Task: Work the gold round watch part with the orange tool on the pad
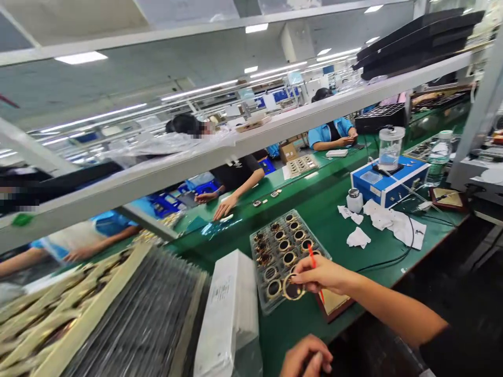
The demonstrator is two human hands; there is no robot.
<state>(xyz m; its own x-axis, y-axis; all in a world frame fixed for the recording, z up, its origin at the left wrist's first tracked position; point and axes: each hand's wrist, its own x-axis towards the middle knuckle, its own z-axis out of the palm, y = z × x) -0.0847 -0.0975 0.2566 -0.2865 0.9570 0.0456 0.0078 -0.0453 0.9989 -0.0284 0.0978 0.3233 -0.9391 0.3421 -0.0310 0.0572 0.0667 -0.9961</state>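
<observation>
- Head view: the right hand (320, 275) is closed around a red tool (313, 260) and a gold ring (293, 289), which it holds at the near end of a clear tray (262, 293).
- The tray lies on the green tabletop (334, 230) with dark round parts in its pockets; a small brown-framed pad (334, 303) sits just beside it, partly under the right wrist.
- The left hand (308, 358) is low at the near edge with fingers curled; whether it holds anything cannot be told.
- A white box (230, 309) stands left of the tray.
- Farther right are crumpled white wipes (387, 222), a blue device (389, 180) carrying a clear jar (390, 146), and a water bottle (439, 154).
- Co-workers' hands (223, 207) rest on the opposite side, beyond a white shelf (251, 141).
</observation>
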